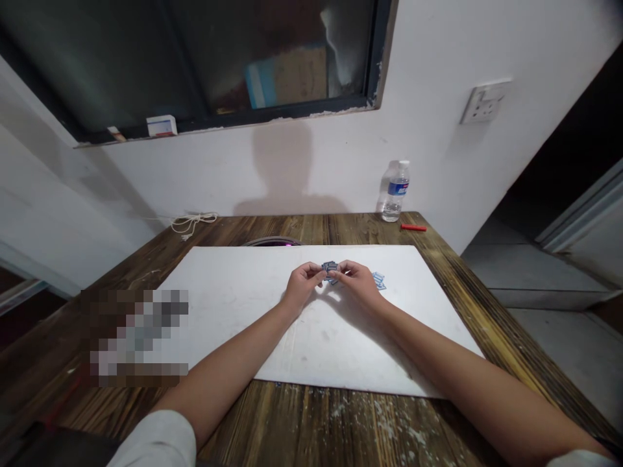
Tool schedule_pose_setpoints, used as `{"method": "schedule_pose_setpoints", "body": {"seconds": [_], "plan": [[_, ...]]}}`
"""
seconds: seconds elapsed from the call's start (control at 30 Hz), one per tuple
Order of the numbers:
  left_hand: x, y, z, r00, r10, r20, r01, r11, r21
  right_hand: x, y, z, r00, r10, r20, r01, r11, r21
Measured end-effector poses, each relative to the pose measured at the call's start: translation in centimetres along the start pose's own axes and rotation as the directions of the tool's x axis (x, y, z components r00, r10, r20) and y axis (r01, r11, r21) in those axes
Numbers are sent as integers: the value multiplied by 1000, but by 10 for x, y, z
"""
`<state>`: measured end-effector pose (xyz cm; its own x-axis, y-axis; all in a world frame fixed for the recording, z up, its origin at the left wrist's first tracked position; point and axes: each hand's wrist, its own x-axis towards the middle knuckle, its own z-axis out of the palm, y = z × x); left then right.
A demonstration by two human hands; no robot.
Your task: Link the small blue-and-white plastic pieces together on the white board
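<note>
My left hand [302, 283] and my right hand [357, 283] meet over a white sheet [233, 311] on the wooden table [311, 428]. Both pinch a small cluster of blue-grey pieces [329, 268] held between the fingertips. Their fingers are curled closed around it. A few more small blue pieces [379, 280] lie on the sheet just right of my right hand.
A clear water bottle [395, 191] stands at the back right by the wall, with a red pen-like stick [413, 227] next to it. A coiled white cable [193, 222] lies at the back left. A dark round object [270, 242] peeks from under the sheet's far edge.
</note>
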<state>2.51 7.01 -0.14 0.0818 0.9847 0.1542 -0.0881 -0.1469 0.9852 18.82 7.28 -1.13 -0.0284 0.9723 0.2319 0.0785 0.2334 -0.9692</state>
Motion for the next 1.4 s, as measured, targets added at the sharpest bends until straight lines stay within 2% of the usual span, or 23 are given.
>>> {"method": "schedule_pose_setpoints", "body": {"seconds": [0.3,0.4,0.5,0.6,0.7,0.83,0.93,1.03,1.17,1.4], "plan": [[-2,3,2,997,-35,-67,36,999,10,0,1,-1,1000,-15,27,15,1000,3],[-1,-1,2,993,-94,-68,99,993,67,1,3,-3,998,-50,26,52,996,-75],[0,-6,0,991,-103,-91,113,986,119,2,6,-6,995,-102,-17,95,967,-237],[3,-10,-3,984,-67,-168,88,988,126,4,7,-9,985,-169,-11,144,867,-476],[7,-14,-7,969,-55,-239,82,991,103,3,7,-11,977,-194,83,199,709,-677],[8,-16,-9,968,-42,-248,70,992,105,-2,7,-10,961,-213,179,267,526,-808],[6,-15,-7,976,-48,-213,75,990,121,-4,7,-8,954,-250,165,266,456,-849],[4,-12,-5,979,-43,-198,68,990,124,-4,7,-7,948,-303,103,245,481,-842],[3,-7,-1,984,-45,-174,63,993,104,-4,4,-8,938,-340,71,278,611,-742],[0,-3,2,998,-17,-62,25,991,130,1,3,-10,967,-254,7,227,853,-469]]}}
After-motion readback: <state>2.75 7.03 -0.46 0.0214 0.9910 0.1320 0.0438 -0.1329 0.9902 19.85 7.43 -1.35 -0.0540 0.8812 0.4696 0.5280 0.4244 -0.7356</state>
